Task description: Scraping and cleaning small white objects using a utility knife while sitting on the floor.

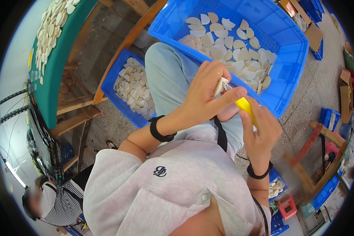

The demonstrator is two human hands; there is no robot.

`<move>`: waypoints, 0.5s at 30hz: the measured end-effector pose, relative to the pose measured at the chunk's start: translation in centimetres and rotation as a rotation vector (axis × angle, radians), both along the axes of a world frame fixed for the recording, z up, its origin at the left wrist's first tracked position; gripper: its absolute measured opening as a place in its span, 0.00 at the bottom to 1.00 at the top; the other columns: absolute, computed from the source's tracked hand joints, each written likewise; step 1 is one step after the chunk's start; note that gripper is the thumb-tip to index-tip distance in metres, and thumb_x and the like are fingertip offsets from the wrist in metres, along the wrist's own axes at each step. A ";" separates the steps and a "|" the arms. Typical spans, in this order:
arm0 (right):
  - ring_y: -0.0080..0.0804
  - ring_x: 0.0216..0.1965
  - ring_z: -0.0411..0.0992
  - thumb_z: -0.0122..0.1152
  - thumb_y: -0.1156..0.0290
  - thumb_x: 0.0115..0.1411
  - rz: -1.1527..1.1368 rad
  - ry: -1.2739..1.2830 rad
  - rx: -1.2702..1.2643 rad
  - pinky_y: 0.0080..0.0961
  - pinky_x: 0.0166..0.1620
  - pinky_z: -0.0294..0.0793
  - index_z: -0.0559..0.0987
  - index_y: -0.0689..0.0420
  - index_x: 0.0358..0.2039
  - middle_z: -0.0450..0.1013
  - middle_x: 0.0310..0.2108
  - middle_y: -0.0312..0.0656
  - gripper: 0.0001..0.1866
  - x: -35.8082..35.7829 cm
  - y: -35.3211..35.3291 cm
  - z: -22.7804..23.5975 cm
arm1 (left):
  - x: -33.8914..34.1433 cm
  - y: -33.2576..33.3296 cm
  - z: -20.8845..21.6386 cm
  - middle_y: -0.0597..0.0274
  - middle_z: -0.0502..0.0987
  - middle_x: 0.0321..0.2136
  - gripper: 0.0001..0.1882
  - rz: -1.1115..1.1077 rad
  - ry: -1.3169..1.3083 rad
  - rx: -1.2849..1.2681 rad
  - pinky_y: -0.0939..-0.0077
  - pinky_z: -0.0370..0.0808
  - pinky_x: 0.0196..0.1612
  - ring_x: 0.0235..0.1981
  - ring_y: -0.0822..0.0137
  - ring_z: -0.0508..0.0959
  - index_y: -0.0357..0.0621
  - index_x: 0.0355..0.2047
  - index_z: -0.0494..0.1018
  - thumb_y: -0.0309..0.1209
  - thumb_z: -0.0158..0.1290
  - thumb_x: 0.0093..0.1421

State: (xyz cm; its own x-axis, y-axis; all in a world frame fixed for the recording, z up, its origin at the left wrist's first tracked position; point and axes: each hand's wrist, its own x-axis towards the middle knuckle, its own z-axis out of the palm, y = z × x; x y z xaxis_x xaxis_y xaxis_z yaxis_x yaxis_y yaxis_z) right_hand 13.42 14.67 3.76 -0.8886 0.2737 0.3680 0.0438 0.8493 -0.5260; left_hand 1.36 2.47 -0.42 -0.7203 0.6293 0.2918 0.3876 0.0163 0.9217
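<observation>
My left hand [204, 90] pinches a small, cream-white flat piece [218, 88], its thumb reaching across to the tool. In my right hand [263, 133] is a yellow-handled tool [244, 107], whose slim metal end meets the piece; its exact kind is hard to make out. Both hands are closed and held over my lap, near the edge of a large blue bin [294, 43]. Inside that bin lie many loose half-round white pieces [251, 65]. Similar white pieces [133, 84] fill a smaller blue bin [107, 87] left of my knee.
A green-topped table [69, 51] with a heap of white pieces stands at the left, on wooden legs. Another person [65, 202] is at the lower left. A wooden stool [310, 145], a red stool [288, 207] and cardboard boxes [345, 94] stand to the right.
</observation>
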 end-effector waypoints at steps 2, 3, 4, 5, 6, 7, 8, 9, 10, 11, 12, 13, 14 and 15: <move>0.28 0.15 0.63 0.65 0.65 0.46 0.003 -0.013 0.007 0.23 0.19 0.60 0.78 0.56 0.38 0.65 0.16 0.35 0.17 0.0 0.0 0.2 | 0.1 0.1 0.1 0.63 0.63 0.22 0.20 -0.004 -0.015 0.010 0.74 0.58 0.31 0.28 0.64 0.59 0.42 0.25 0.64 0.45 0.56 0.51; 0.28 0.15 0.63 0.65 0.65 0.46 0.002 -0.014 0.006 0.23 0.19 0.60 0.78 0.56 0.38 0.65 0.16 0.35 0.17 0.1 0.1 0.1 | 0.2 0.0 0.2 0.63 0.63 0.22 0.20 -0.004 -0.016 0.009 0.74 0.58 0.31 0.28 0.64 0.59 0.42 0.25 0.64 0.45 0.56 0.51; 0.28 0.15 0.63 0.65 0.66 0.46 0.007 -0.012 0.008 0.23 0.19 0.60 0.78 0.56 0.38 0.65 0.16 0.35 0.17 0.1 0.2 0.1 | 0.2 -0.2 0.4 0.63 0.63 0.24 0.15 -0.025 -0.027 -0.021 0.74 0.58 0.34 0.30 0.64 0.60 0.42 0.26 0.63 0.39 0.55 0.52; 0.28 0.14 0.63 0.65 0.66 0.46 0.012 -0.009 0.011 0.23 0.18 0.59 0.78 0.56 0.38 0.65 0.16 0.35 0.17 0.1 0.2 0.0 | 0.2 -0.3 0.5 0.63 0.63 0.26 0.11 -0.047 -0.039 -0.052 0.75 0.58 0.36 0.31 0.64 0.61 0.42 0.28 0.63 0.33 0.53 0.53; 0.28 0.14 0.63 0.65 0.66 0.46 0.012 -0.010 0.010 0.23 0.18 0.59 0.78 0.56 0.38 0.65 0.16 0.35 0.17 0.1 0.1 0.1 | 0.3 -0.4 0.5 0.63 0.63 0.26 0.11 -0.047 -0.039 -0.052 0.75 0.58 0.36 0.31 0.64 0.61 0.42 0.28 0.63 0.33 0.53 0.53; 0.28 0.14 0.63 0.65 0.66 0.46 0.004 -0.017 0.026 0.23 0.18 0.59 0.78 0.56 0.38 0.65 0.16 0.35 0.17 0.1 0.1 0.2 | 0.2 -0.4 0.5 0.63 0.63 0.26 0.11 -0.053 -0.033 -0.050 0.75 0.59 0.36 0.31 0.64 0.61 0.42 0.28 0.63 0.33 0.53 0.53; 0.28 0.14 0.63 0.65 0.65 0.46 -0.005 -0.024 0.041 0.23 0.18 0.59 0.78 0.56 0.38 0.65 0.16 0.35 0.17 0.1 0.0 0.3 | 0.2 -0.5 0.5 0.63 0.63 0.26 0.11 -0.059 -0.027 -0.049 0.74 0.59 0.36 0.31 0.64 0.61 0.42 0.28 0.63 0.33 0.53 0.52; 0.28 0.14 0.63 0.65 0.65 0.46 -0.004 -0.025 0.042 0.23 0.18 0.59 0.78 0.56 0.38 0.65 0.16 0.35 0.17 0.1 -0.1 0.3 | 0.2 -0.5 0.4 0.63 0.63 0.26 0.11 -0.059 -0.028 -0.048 0.74 0.59 0.36 0.31 0.64 0.61 0.42 0.28 0.63 0.33 0.53 0.52; 0.28 0.14 0.63 0.65 0.65 0.46 -0.007 -0.022 0.049 0.23 0.18 0.59 0.78 0.55 0.38 0.64 0.16 0.35 0.17 0.1 -0.2 0.2 | 0.2 -0.5 0.3 0.62 0.63 0.26 0.11 -0.049 -0.003 -0.046 0.74 0.59 0.36 0.31 0.63 0.61 0.42 0.28 0.63 0.33 0.53 0.52; 0.28 0.14 0.62 0.66 0.66 0.46 -0.009 -0.019 0.058 0.23 0.18 0.59 0.78 0.55 0.38 0.64 0.16 0.35 0.17 0.1 -0.2 0.2 | 0.1 -0.6 0.2 0.62 0.63 0.26 0.11 -0.039 0.022 -0.044 0.74 0.59 0.36 0.31 0.63 0.61 0.42 0.27 0.63 0.33 0.54 0.52; 0.28 0.14 0.62 0.66 0.66 0.46 -0.010 -0.017 0.054 0.23 0.18 0.59 0.78 0.55 0.38 0.64 0.16 0.35 0.17 0.2 -0.2 0.2 | 0.2 -0.5 0.2 0.62 0.63 0.26 0.11 -0.040 0.024 -0.048 0.74 0.59 0.36 0.31 0.63 0.61 0.42 0.27 0.63 0.33 0.54 0.52; 0.28 0.14 0.62 0.66 0.66 0.46 -0.009 -0.016 0.059 0.23 0.18 0.59 0.78 0.55 0.38 0.64 0.16 0.35 0.17 0.3 -0.1 0.1 | 0.3 -0.5 0.3 0.62 0.63 0.26 0.11 -0.035 0.031 -0.060 0.74 0.59 0.36 0.31 0.62 0.61 0.42 0.27 0.64 0.33 0.54 0.52; 0.28 0.14 0.62 0.66 0.66 0.46 -0.008 -0.015 0.064 0.23 0.18 0.59 0.78 0.55 0.38 0.64 0.16 0.35 0.18 0.4 0.0 0.1 | 0.3 -0.4 0.3 0.62 0.63 0.25 0.11 -0.029 0.039 -0.072 0.73 0.59 0.35 0.30 0.62 0.61 0.42 0.27 0.64 0.33 0.54 0.52; 0.28 0.14 0.62 0.66 0.66 0.46 -0.008 -0.017 0.065 0.23 0.18 0.59 0.78 0.55 0.38 0.64 0.16 0.35 0.18 0.3 -0.1 0.1 | 0.3 -0.5 0.2 0.62 0.63 0.25 0.11 -0.030 0.037 -0.071 0.73 0.59 0.35 0.30 0.62 0.61 0.42 0.27 0.64 0.33 0.54 0.52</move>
State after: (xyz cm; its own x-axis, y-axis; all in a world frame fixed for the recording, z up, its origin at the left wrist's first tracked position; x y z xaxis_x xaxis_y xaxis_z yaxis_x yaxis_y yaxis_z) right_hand 13.75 14.53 3.85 -0.8925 0.2573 0.3705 0.0594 0.8813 -0.4689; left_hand 1.68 2.02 -0.18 -0.6903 0.6707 0.2715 0.4227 0.0692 0.9036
